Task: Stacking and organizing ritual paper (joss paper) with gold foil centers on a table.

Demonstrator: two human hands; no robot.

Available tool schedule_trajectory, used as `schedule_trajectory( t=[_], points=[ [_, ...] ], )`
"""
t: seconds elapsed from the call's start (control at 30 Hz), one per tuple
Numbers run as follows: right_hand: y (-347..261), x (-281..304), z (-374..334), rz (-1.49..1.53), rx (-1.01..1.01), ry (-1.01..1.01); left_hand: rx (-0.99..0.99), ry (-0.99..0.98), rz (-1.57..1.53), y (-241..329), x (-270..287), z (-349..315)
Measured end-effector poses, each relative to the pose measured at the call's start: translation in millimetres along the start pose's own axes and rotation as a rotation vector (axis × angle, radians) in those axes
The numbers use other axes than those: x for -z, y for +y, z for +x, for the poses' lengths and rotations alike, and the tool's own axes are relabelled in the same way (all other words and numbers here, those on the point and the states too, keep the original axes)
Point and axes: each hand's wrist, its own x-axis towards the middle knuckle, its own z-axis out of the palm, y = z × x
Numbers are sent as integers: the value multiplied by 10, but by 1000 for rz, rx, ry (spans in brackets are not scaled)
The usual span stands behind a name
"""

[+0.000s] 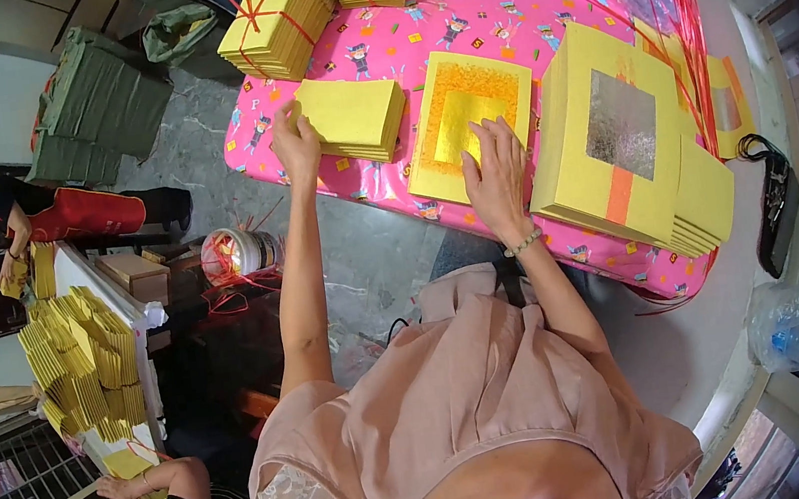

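Observation:
My left hand (294, 144) is at the left end of a short stack of folded yellow paper (351, 109), its fingers curled along the edge. To the right of that stack lies a yellow paper sheet (426, 170) with an orange printed border and a gold foil middle. My right hand (498, 168) rests palm down on this sheet, fingers apart, covering part of the foil. Beside it stands a tall stack of larger yellow paper (562, 142), topped by a silver foil square and an orange strip. More folded yellow paper (701, 200) leans against its right side.
Red-tied yellow bundles (275, 29) sit at the far left of the pink-covered table (373, 46). Red plastic string (690, 40) hangs at the right. Two people work at a side table with yellow packets (81, 362); a white bucket (236, 253) stands on the floor.

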Motion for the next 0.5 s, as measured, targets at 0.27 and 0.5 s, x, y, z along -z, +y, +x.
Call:
schedule_trajectory(
  t=[0.27,0.5],
  points=[
    [-42,253,-116,52,30,-127,-318,174,566,152,-40,-80],
    [-104,453,-285,23,77,-270,-129,-224,235,173,57,37]
  ],
)
